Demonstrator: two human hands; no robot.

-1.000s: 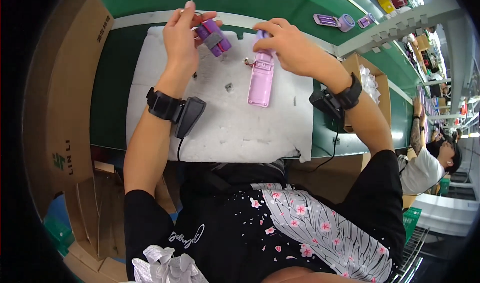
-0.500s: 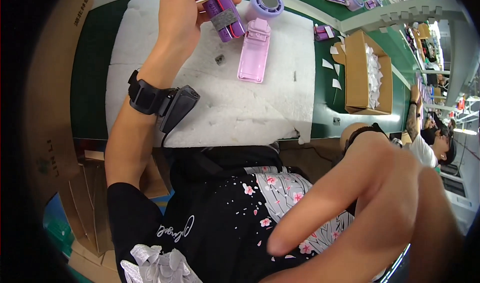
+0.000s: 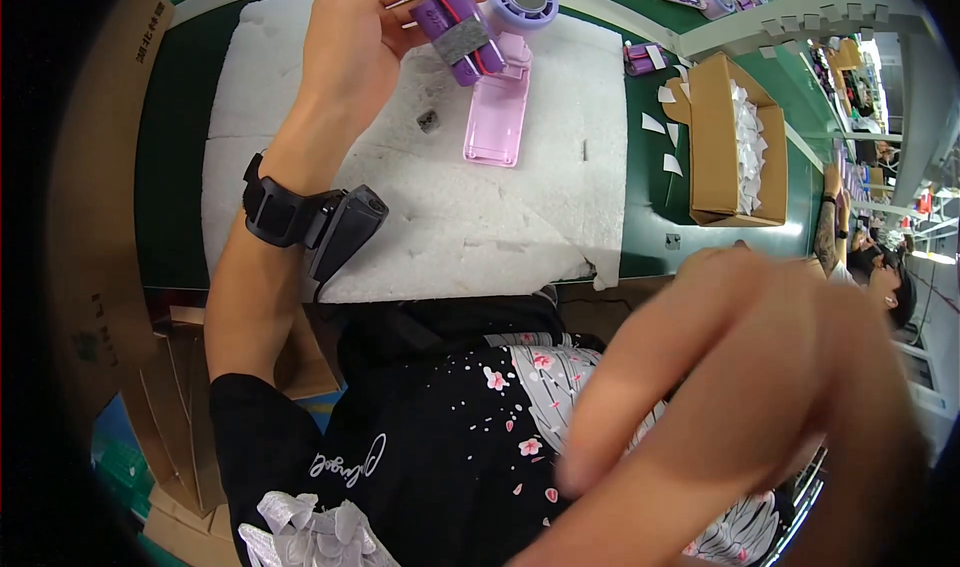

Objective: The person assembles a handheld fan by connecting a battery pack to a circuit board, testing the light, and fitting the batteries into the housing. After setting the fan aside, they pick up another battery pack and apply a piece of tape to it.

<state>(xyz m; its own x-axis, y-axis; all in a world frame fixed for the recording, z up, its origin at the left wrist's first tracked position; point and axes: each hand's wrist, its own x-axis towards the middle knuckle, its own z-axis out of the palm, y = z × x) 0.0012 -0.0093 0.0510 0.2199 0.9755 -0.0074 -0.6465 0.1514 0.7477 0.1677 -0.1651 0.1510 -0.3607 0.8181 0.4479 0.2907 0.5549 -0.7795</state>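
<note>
My left hand point(image 3: 345, 52) holds a purple battery pack point(image 3: 437, 17) wrapped with a grey strip, red wires running along it. The pack hangs above the white foam sheet and overlaps the upper part of an open pink handle shell point(image 3: 495, 122). Beyond the shell lies a round lilac fan head point(image 3: 524, 3) with a silver centre. A small dark part point(image 3: 428, 121) rests on the foam nearby. Very close to the camera, my right hand point(image 3: 740, 357) is raised and smeared by motion; whether it holds anything is hidden.
The white foam sheet point(image 3: 400, 237) covers much of the green table. At its right stand a cardboard box point(image 3: 712, 147) of white pieces, loose white scraps point(image 3: 653, 124) and another purple battery pack point(image 3: 643, 59). A grey frame arm point(image 3: 820, 22) crosses the upper right; another person point(image 3: 885, 282) sits beyond.
The battery pack has shifted slightly right, over the pink shell's upper end. My right hand has moved a little near the camera, its fingers more blurred.
</note>
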